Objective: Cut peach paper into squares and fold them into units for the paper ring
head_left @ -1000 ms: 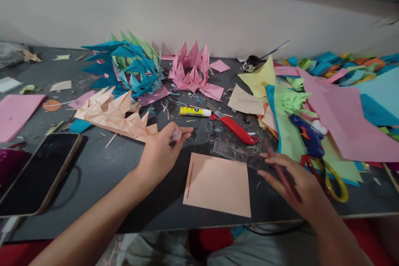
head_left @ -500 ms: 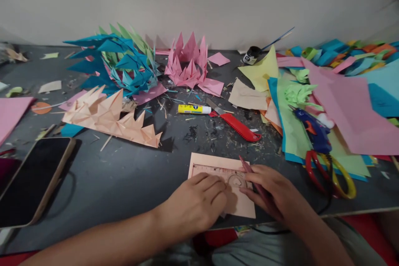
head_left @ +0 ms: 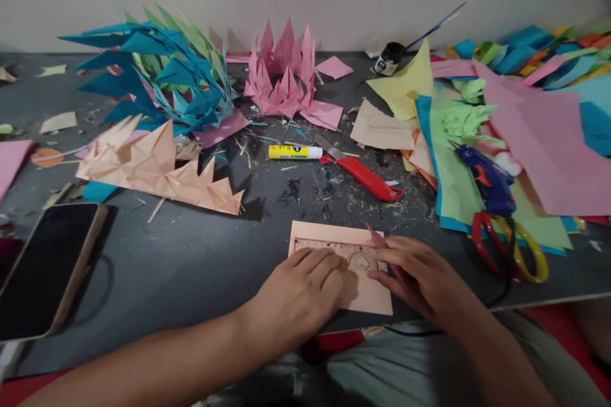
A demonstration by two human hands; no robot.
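A square of peach paper [head_left: 365, 297] lies at the table's front edge, with a clear ruler [head_left: 363, 259] across its upper part. My left hand [head_left: 298, 296] presses the ruler down on the paper, fingers curled together and covering its left middle. In my right hand [head_left: 424, 276] is a dark reddish pencil [head_left: 392, 261], slanted, its tip near the ruler's upper edge. Fingers of that hand also touch the ruler's right end. Whether the tip meets the paper is hard to tell.
A glue stick [head_left: 294, 152] and a red cutter knife [head_left: 367, 177] lie beyond the paper. Folded paper spikes in peach [head_left: 160, 168], blue [head_left: 186, 76] and pink [head_left: 281, 86] stand behind. At right are a glue gun [head_left: 489, 178], scissors [head_left: 529, 254] and coloured sheets; a phone [head_left: 48, 267] lies left.
The view has tilted down a little, so the things on the table sit higher in the picture. Both hands keep nearly the same pose on the ruler and pencil.
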